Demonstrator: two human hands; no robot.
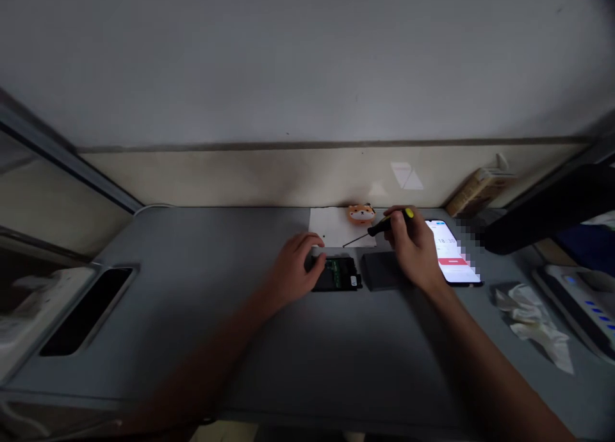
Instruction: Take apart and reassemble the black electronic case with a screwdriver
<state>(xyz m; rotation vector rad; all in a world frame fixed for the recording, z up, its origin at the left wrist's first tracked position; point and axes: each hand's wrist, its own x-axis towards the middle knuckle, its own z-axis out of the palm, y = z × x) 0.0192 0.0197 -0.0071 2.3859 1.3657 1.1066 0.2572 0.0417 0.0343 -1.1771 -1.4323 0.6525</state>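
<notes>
My right hand [416, 246] is closed around a screwdriver [384, 225] with a black and yellow handle. Its thin shaft slants down to the left, and the tip is over the near edge of a white paper sheet [331, 226]. Thumb and curled fingers of my left hand [298, 269] grip the left end of a black device [343, 274], whose green circuit board is exposed. That end is partly hidden by the hand. A flat dark cover or box [379, 272] lies just right of the device, beneath my right hand.
An orange animal-faced item [361, 214] sits on the paper by the wall. A lit phone [451, 253] lies right of my right hand, with crumpled tissue [533, 320] nearer. Another dark-screened phone [89, 311] is at the left. A box [480, 189] leans at the back right.
</notes>
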